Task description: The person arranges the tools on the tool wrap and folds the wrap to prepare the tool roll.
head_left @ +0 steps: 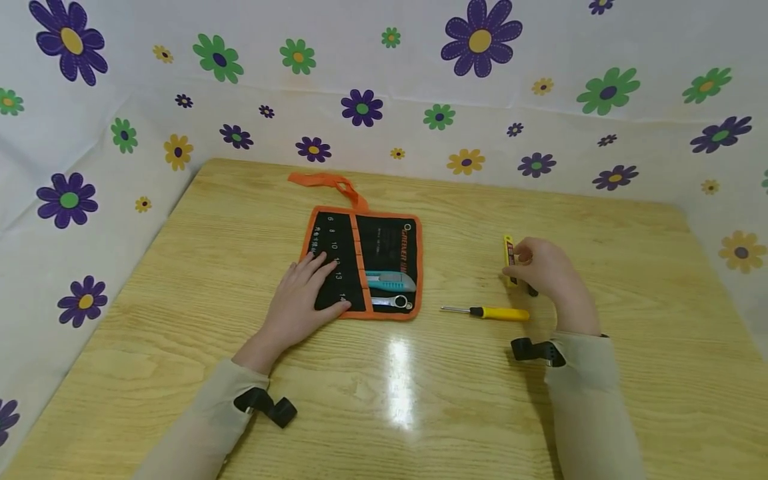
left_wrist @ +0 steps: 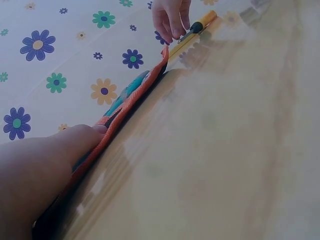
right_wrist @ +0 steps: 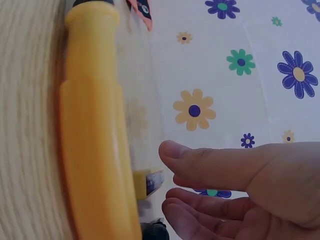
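Observation:
My left hand (head_left: pixel 300 300) rests spread on the black tool pouch (head_left: pixel 384 237) with orange edging. A teal utility knife (head_left: pixel 390 281) and a ring-ended wrench (head_left: pixel 390 302) sit in its pockets. My right hand (head_left: pixel 549 270) hovers over a small yellow case (head_left: pixel 509 250) with a dark label, its kind unclear. In the right wrist view, a gap shows between the thumb and fingers, which stand apart from the yellow case (right_wrist: pixel 142 184). Nearer me lies a yellow-handled screwdriver (head_left: pixel 501 313), its shaft pointing left. A dark object (head_left: pixel 532 291) is partly hidden under my right hand.
The pouch's orange strap (head_left: pixel 324 180) trails toward the back of the wooden table (head_left: pixel 360 387). A white flower-printed cloth (head_left: pixel 372 67) hangs behind the table and along its sides.

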`<control>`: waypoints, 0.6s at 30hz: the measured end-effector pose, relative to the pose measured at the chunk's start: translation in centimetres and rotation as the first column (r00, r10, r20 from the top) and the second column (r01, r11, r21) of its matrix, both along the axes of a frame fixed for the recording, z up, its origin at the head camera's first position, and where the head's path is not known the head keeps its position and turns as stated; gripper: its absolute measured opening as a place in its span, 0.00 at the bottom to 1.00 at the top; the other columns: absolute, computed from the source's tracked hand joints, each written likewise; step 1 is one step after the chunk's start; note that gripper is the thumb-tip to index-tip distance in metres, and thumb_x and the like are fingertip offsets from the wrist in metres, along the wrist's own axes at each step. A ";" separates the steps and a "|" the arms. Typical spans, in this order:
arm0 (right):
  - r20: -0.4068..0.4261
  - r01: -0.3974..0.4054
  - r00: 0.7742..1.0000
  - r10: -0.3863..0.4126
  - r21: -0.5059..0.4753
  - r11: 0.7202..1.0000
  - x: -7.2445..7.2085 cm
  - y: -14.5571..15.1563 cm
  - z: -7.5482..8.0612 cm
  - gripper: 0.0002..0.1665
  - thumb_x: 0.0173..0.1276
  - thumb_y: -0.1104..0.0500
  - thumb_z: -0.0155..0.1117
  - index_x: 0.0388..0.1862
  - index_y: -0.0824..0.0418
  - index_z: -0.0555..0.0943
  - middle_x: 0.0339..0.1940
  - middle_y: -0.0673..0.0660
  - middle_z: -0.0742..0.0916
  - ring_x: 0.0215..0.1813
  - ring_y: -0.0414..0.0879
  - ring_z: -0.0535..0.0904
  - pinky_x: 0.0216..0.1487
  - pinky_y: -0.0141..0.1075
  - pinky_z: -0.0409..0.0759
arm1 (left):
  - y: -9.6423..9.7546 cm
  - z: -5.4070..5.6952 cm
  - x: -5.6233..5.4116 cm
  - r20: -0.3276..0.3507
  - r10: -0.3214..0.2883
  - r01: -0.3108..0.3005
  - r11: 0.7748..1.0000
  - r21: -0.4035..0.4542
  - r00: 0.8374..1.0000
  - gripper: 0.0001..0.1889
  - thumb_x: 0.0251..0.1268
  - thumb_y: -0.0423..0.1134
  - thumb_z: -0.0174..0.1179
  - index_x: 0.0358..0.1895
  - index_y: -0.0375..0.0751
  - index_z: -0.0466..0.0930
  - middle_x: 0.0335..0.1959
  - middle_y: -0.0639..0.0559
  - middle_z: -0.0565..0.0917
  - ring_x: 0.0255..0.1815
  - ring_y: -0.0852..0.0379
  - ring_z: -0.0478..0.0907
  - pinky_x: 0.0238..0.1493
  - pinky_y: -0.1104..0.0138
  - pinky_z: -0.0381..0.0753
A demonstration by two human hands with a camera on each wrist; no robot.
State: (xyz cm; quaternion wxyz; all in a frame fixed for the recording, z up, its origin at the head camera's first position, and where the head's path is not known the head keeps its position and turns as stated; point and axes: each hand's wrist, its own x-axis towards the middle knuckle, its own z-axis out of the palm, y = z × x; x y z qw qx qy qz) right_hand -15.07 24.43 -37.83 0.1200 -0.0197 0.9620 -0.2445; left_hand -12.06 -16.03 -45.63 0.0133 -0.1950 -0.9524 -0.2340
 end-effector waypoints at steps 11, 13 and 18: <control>0.074 0.057 0.995 -0.060 0.053 0.997 -0.3 -0.5 -0.7 0.29 0.64 0.53 0.67 0.53 0.74 0.70 0.48 0.73 0.80 0.46 0.63 0.77 0.43 0.51 0.78 | -0.1 0.1 0.0 -0.006 0.008 -0.008 1.000 -0.008 1.000 0.42 0.59 0.65 0.57 0.72 0.44 0.62 0.74 0.44 0.57 0.75 0.44 0.46 0.73 0.49 0.42; 0.069 0.062 0.995 -0.067 0.065 0.996 -0.4 -0.6 -0.7 0.29 0.64 0.53 0.67 0.51 0.74 0.70 0.47 0.73 0.80 0.45 0.62 0.77 0.42 0.49 0.78 | -0.1 0.2 0.0 -0.008 0.007 -0.007 1.000 -0.006 1.000 0.42 0.59 0.65 0.58 0.72 0.44 0.62 0.74 0.44 0.58 0.75 0.44 0.47 0.73 0.50 0.42; 0.074 0.090 0.993 -0.096 0.079 0.993 -0.4 -0.8 -0.7 0.27 0.65 0.53 0.67 0.49 0.73 0.70 0.47 0.73 0.80 0.44 0.62 0.77 0.39 0.48 0.78 | 0.1 0.4 0.1 -0.005 0.006 -0.006 1.000 -0.009 1.000 0.42 0.59 0.64 0.58 0.71 0.43 0.63 0.74 0.43 0.58 0.75 0.44 0.47 0.72 0.49 0.43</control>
